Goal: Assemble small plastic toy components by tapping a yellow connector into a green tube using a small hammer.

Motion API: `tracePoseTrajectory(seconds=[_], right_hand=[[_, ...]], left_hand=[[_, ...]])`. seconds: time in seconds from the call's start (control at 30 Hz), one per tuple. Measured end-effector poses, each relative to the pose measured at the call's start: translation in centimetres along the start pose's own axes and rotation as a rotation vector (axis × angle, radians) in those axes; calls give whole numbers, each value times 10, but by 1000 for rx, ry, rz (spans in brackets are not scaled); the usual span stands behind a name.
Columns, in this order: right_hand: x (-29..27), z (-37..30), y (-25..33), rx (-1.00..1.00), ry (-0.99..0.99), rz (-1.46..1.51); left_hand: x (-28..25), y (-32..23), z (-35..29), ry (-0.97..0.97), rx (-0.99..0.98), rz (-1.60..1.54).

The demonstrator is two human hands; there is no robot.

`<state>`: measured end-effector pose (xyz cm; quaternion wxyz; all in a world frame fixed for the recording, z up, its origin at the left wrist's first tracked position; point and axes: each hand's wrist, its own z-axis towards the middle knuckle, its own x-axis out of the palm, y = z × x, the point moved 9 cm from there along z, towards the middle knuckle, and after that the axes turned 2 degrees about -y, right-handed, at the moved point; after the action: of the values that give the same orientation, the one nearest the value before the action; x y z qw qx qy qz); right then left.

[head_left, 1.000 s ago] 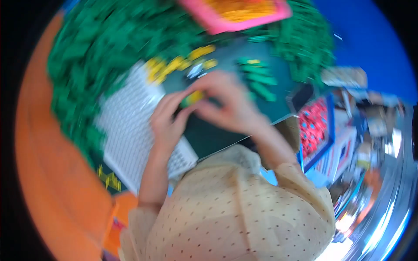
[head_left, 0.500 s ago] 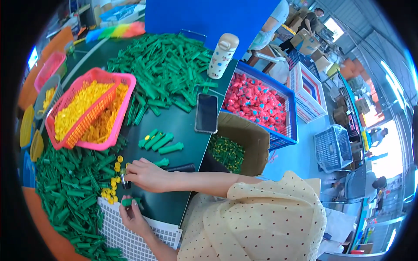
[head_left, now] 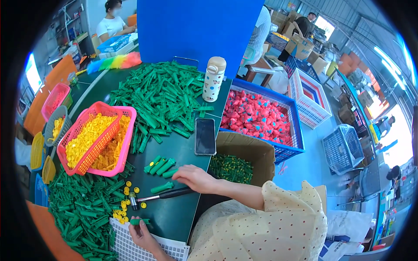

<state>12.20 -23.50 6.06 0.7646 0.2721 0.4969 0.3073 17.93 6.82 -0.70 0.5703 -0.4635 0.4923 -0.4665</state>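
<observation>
Two bare hands are over a dark green desk [head_left: 174, 215]. Nearest, the left hand [head_left: 143, 237] has its fingers closed around a short green plastic tube [head_left: 138, 222], just above the far edge of a white flat panel with a dark square grid [head_left: 125, 244]. Just beyond, small round yellow plastic caps [head_left: 120, 213] cluster beside a large heap of green plastic pieces [head_left: 82, 213] on the left. A small hammer with a black handle and metal shaft [head_left: 175, 192] lies on the desk, its head among the caps, near one loose green tube [head_left: 162, 187].

Farther off, the right hand [head_left: 195, 179] reaches in from the right, fingers bent at the end of another green tube [head_left: 169, 173]; whether they grip it or only touch it, I cannot tell. That tube lies beside a short row of green tubes [head_left: 160, 165]. To the right, a brown cardboard box [head_left: 263, 151] holds green and yellow pieces. Beyond the row lies a dark-screened phone [head_left: 205, 136]; far beyond it stands a white spotted bottle with a beige lid [head_left: 213, 82].
</observation>
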Motion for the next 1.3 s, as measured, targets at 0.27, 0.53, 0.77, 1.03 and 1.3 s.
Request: tracePoseTrajectory(seconds=[0.27,0.53,0.77,1.03,1.3], right_hand=[[-3,-18,-19,261,57,23],[9,-17,-8,99,62,-31],[-4,-24,8,-65,-80,-71],[18,-36,17,43,142,49],[29,-41,30,-71,155,74]], left_hand=[[-1,1,2,-18,27,25],[-6,6,3,-23,18,-4],[-7,2,1,-32,52,-29],[-8,-2,1,-54,49,7],[-9,-2,1,-60,47,20]])
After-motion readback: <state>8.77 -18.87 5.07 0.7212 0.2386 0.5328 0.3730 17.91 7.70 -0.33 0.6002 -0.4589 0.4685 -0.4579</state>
